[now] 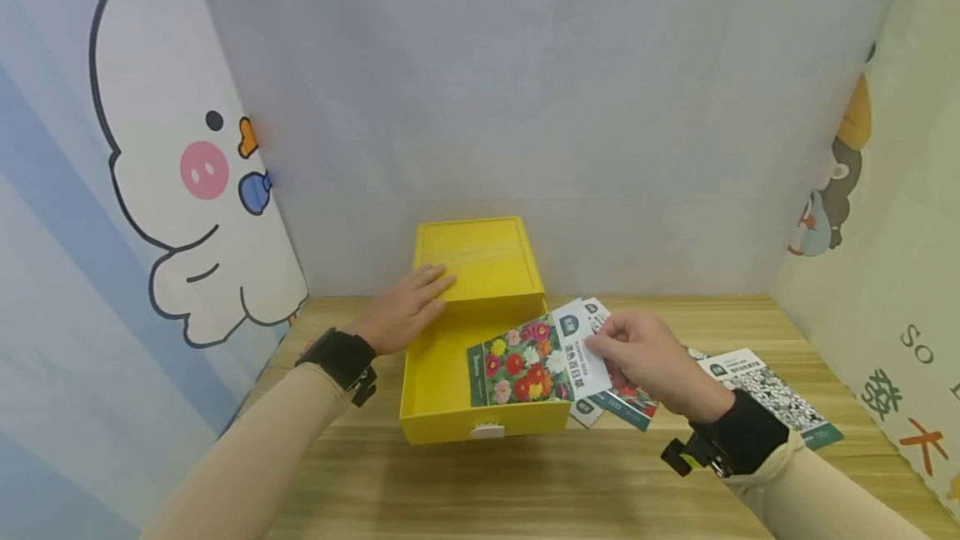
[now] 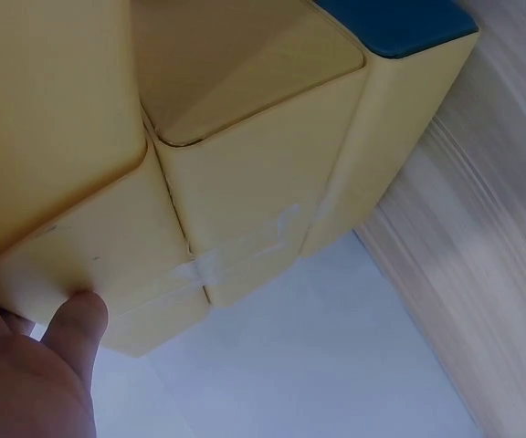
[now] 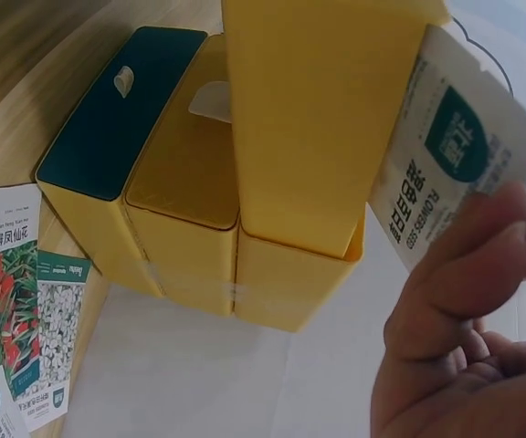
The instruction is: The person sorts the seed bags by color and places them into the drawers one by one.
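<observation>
My right hand (image 1: 652, 352) pinches a seed packet (image 1: 517, 361) by its white end, thumb on the near face. Printed with mixed red, yellow, pink and white flowers, the packet slants over the pulled-out top drawer (image 1: 486, 422), its green end above the drawer's inside. In the right wrist view the packet's white end (image 3: 455, 137) shows beside the drawer wall. My left hand (image 1: 405, 307) rests with extended fingers on the left edge of the yellow drawer cabinet (image 1: 483, 252). Its thumb (image 2: 76, 328) lies against the cabinet's side in the left wrist view.
Below the open drawer are a closed yellow drawer (image 3: 181, 173) and a teal drawer front (image 3: 126, 109). Right of the cabinet, red-flower packets (image 1: 633, 407) and a white-flower packet (image 1: 776, 394) lie on the wood-grain table (image 1: 600, 482). A grey curtain (image 1: 525, 107) hangs behind.
</observation>
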A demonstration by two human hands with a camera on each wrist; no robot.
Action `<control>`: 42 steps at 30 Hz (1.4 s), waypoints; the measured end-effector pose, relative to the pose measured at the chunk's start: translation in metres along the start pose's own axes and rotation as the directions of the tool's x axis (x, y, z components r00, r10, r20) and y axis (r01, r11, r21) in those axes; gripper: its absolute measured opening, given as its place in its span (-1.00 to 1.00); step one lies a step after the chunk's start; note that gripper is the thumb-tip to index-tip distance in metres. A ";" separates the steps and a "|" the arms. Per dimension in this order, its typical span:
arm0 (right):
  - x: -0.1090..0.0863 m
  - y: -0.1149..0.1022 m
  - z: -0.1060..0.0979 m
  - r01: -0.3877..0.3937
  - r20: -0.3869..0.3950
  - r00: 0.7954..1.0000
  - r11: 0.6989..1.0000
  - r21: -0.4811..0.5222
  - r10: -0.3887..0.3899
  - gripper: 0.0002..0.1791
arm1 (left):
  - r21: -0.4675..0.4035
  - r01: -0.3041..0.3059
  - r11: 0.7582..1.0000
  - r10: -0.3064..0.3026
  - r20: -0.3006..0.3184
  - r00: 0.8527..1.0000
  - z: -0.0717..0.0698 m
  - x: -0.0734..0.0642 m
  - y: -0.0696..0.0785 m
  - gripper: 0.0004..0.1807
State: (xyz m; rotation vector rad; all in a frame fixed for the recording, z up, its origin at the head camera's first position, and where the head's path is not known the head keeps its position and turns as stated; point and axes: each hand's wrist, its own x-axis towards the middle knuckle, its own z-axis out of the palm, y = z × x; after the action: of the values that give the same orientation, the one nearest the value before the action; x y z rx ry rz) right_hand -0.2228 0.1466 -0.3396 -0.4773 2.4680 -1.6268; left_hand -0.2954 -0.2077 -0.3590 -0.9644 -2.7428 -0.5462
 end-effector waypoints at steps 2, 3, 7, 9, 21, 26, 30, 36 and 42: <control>0.000 0.001 0.002 0.000 0.004 1.000 1.000 0.012 0.000 -0.75 | -0.001 0.008 1.000 -0.008 0.005 1.000 0.000 0.000 0.000 -0.47; 0.001 0.001 0.004 0.002 0.005 1.000 1.000 0.015 -0.002 -0.75 | -0.003 0.011 1.000 -0.011 0.007 1.000 0.000 0.000 0.000 -0.47; 0.002 0.003 0.008 0.022 0.021 1.000 0.999 0.028 -0.023 -0.75 | -0.013 0.014 1.000 -0.014 0.007 1.000 -0.001 -0.001 0.001 -0.47; 0.003 0.004 0.009 0.036 0.027 0.999 0.999 0.017 -0.037 -0.74 | -0.018 0.013 1.000 -0.013 0.005 1.000 -0.001 -0.001 0.001 -0.47; 0.007 0.006 0.020 0.012 0.004 1.000 0.999 -0.030 -0.012 -0.79 | -0.014 0.018 1.000 -0.018 -0.005 1.000 0.002 0.000 -0.001 -0.47; 0.008 0.005 0.023 0.007 -0.001 1.000 0.998 -0.055 -0.007 -0.79 | -0.018 0.010 1.000 -0.010 -0.016 1.000 0.003 0.000 -0.001 -0.47; 0.008 0.005 0.025 -0.012 0.002 1.000 0.999 -0.032 0.012 -0.79 | -0.022 0.004 1.000 -0.004 -0.017 1.000 0.002 0.000 0.001 -0.47; 0.009 0.007 0.029 -0.010 0.013 1.000 0.999 -0.047 0.011 -0.76 | -0.037 0.020 0.999 -0.020 -0.004 1.000 0.000 -0.001 0.002 -0.47; 0.009 0.008 0.033 -0.006 0.011 1.000 0.998 -0.062 0.007 -0.78 | -0.043 0.021 0.999 -0.022 -0.005 1.000 0.001 -0.001 0.002 -0.47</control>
State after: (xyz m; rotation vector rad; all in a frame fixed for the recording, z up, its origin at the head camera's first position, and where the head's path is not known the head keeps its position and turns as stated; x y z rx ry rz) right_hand -0.2232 0.1174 -0.3602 -0.4841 2.5152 -1.5454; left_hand -0.2934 -0.2066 -0.3596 -0.9423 -2.7501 -0.6126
